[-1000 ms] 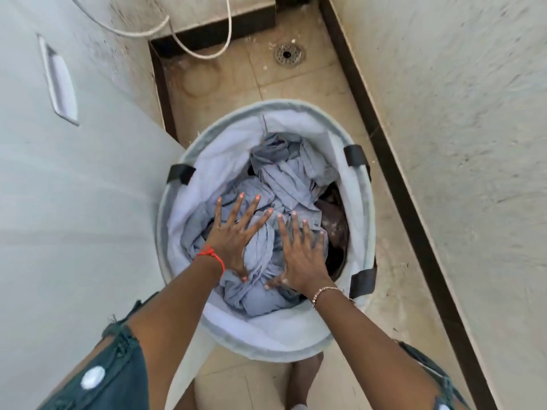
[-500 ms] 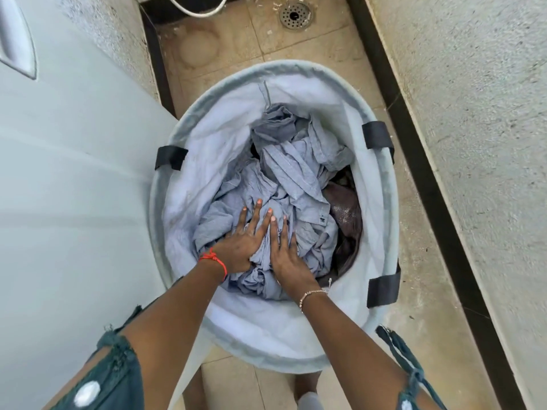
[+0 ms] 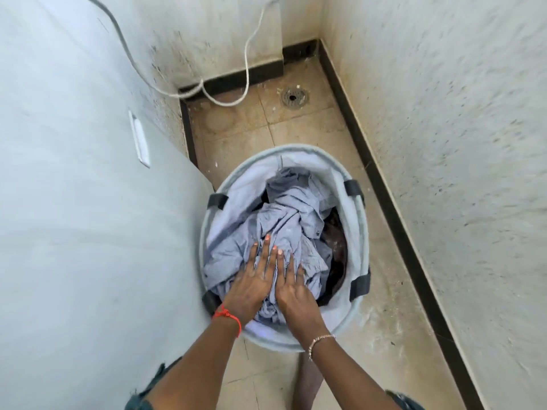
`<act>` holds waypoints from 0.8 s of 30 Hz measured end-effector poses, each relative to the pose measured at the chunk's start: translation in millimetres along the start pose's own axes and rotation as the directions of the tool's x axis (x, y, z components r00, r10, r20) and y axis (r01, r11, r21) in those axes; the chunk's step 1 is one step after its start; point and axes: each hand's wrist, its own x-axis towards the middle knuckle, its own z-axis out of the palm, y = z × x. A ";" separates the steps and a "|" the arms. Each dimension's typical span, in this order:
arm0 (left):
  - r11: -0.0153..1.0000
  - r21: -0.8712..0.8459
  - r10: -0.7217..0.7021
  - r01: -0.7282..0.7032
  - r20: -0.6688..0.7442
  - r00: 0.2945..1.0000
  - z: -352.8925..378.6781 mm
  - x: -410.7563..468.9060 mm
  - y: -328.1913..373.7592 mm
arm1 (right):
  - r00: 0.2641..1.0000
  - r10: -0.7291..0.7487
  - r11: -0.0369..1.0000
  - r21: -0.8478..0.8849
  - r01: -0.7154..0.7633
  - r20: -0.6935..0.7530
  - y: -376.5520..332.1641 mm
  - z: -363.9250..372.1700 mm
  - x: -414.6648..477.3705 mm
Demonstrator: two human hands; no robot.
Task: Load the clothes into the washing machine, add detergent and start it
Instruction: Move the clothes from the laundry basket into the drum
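washing machine (image 3: 88, 232): the big white side of it fills the left, with the basket right up against it. The lid and drum aren't in view, so no clue if it's open

laundry basket (image 3: 296, 148): round and soft-sided with black strap tabs on the rim, standing on the tiled floor (image 3: 296, 128) between the machine and the wall

clothes (image 3: 284, 220): all in the basket, a crumpled blue-grey pile on top. As far as I can see, nothing's loaded

dark garment (image 3: 337, 247): brownish thing tucked low on the right, half under the blue stuff

left grip (image 3: 254, 282): palm down on the pile, fingers straight. It's released, pressing rather than clutching

right grip (image 3: 296, 294): same deal, just beside the left one and also released. Both thumbs are hidden in the ridge of cloth between them

stage: very start I reckon, about to scoop

biggest risk: flat palms only catch the top layer, so half the pile slides off onto that grubby floor mid-lift

next risk: the dark piece gets left behind because it sits low and off to the side

small risk: the soft basket tips if it's dragged up with the cloth
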 end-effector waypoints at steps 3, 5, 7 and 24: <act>0.994 -0.081 -0.073 0.069 -0.038 0.997 -62.6 -12.5 4.8 | 0.997 0.032 0.999 0.011 -0.031 -0.067 -2.0 -72.7 -2.4; 0.989 -0.136 -0.065 0.054 -0.080 0.995 -115.7 -22.4 3.3 | 0.996 0.037 0.999 0.028 -0.035 -0.078 -4.6 -124.8 -5.4; 0.990 -0.128 -0.071 0.055 -0.126 0.990 -168.1 -32.3 -1.1 | 0.993 0.073 0.996 0.060 -0.067 -0.097 -11.0 -176.4 -8.5; 0.993 -0.117 -0.088 0.005 -0.715 0.693 -536.9 -228.4 -80.2 | 0.685 -0.154 0.951 0.082 0.299 -0.712 -148.1 -568.7 -46.9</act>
